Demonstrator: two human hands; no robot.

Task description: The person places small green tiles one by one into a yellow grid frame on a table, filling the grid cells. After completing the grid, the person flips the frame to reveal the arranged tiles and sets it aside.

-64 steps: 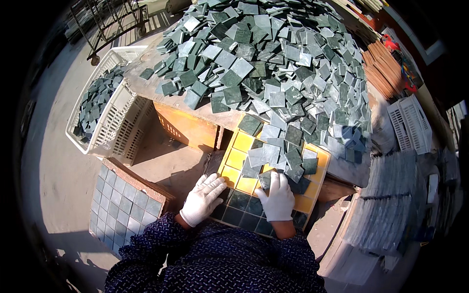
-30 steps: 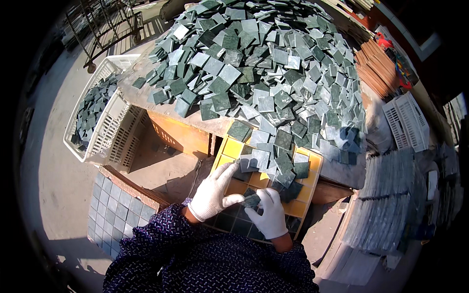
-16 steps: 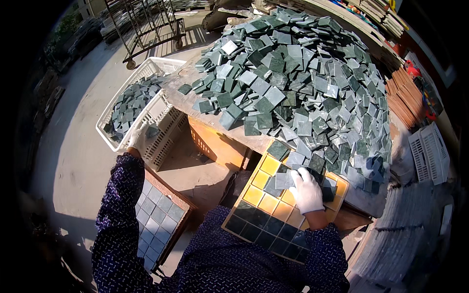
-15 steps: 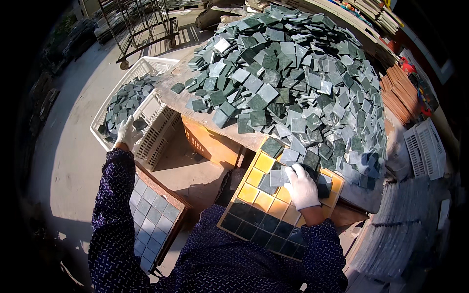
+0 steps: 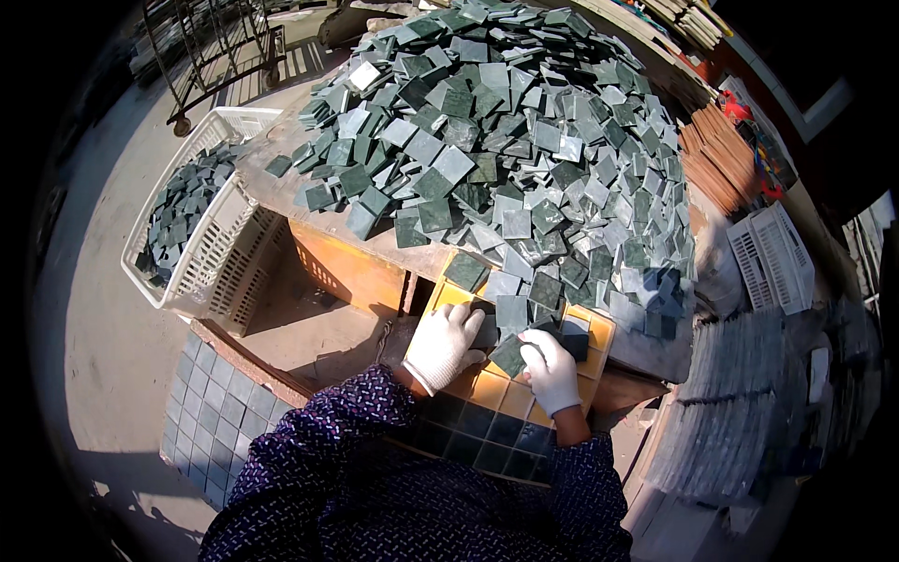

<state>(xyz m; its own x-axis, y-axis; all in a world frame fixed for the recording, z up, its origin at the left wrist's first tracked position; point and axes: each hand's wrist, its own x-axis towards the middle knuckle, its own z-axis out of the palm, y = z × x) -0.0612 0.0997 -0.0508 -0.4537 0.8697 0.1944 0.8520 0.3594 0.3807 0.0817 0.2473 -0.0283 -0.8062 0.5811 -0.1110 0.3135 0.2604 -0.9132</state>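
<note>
Both my hands wear white gloves and work over a yellow gridded tray. Dark square stone tiles fill its near rows. Between the thumb and fingers of my right hand is a tilted dark green stone tile. My left hand bends its fingers around the edge of another dark tile, which they partly hide. Several loose tiles lie on the tray's far part, among them a grey-green one. Beyond the tray rises a large heap of green-grey tiles on a table.
To the left stands a white plastic crate with small dark tile pieces inside. A panel of set grey tiles leans nearer me. Stacked tile sheets and another white crate are at right. A wheeled metal rack stands far left.
My left hand has left the white crate and come right to the tray, beside my right hand. My right hand has shifted and now tilts a green tile. The whole view has turned slightly.
</note>
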